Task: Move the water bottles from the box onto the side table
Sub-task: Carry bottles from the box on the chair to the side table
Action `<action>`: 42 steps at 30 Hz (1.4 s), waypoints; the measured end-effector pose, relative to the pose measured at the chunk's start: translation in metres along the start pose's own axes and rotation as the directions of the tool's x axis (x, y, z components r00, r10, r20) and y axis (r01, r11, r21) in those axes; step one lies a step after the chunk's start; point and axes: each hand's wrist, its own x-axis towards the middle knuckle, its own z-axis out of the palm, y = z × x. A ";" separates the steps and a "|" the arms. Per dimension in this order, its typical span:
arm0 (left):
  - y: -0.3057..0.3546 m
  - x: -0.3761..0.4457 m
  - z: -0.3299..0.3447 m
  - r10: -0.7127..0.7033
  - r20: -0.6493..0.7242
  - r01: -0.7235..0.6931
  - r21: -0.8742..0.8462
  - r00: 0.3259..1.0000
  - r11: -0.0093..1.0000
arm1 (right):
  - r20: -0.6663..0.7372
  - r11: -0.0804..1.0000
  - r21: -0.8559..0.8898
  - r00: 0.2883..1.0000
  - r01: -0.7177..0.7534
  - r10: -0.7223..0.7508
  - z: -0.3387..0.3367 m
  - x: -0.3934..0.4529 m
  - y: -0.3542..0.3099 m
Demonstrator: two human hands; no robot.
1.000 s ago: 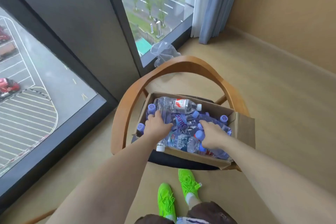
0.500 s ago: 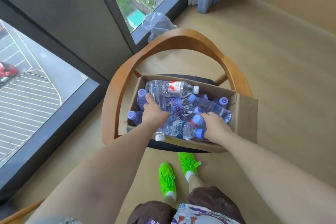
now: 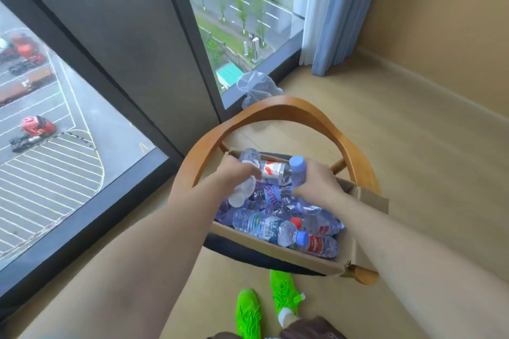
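Hands have risen: left hand grips one bottle, right hand another, above box.

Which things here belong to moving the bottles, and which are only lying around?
Belong to the job:
- clear plastic water bottles with blue caps
- brown cardboard box on the chair
- left hand and right hand, each gripping a bottle

Just lying about:
- curved wooden chair
- crumpled clear plastic bag
- blue curtain
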 end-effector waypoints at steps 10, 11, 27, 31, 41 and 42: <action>0.027 -0.068 -0.117 -0.098 -0.063 0.083 -0.210 0.993 0.974 | -0.058 0.942 0.053 0.942 0.333 -0.330 -0.032 0.026 -0.144; 0.023 -0.079 -0.130 -0.114 -0.070 0.092 -0.260 0.991 0.961 | -0.052 0.926 0.041 0.926 0.375 -0.373 -0.031 0.025 -0.160; -0.160 -0.347 -0.275 -0.195 -0.455 -0.238 -0.730 0.869 0.641 | 0.059 0.542 0.193 0.541 0.818 -0.839 0.086 -0.167 -0.385; -0.245 -0.434 -0.285 -0.319 -0.562 -0.295 -0.742 0.764 0.602 | 0.133 0.444 0.254 0.424 0.859 -0.896 0.139 -0.265 -0.422; -0.457 -0.697 -0.223 -0.615 -0.688 -0.465 -0.721 0.386 0.514 | 0.335 0.247 0.472 0.087 0.846 -0.938 0.278 -0.571 -0.440; -0.474 -0.723 -0.211 -0.647 -0.686 -0.471 -0.716 0.333 0.515 | 0.370 0.242 0.503 0.046 0.830 -0.928 0.290 -0.601 -0.436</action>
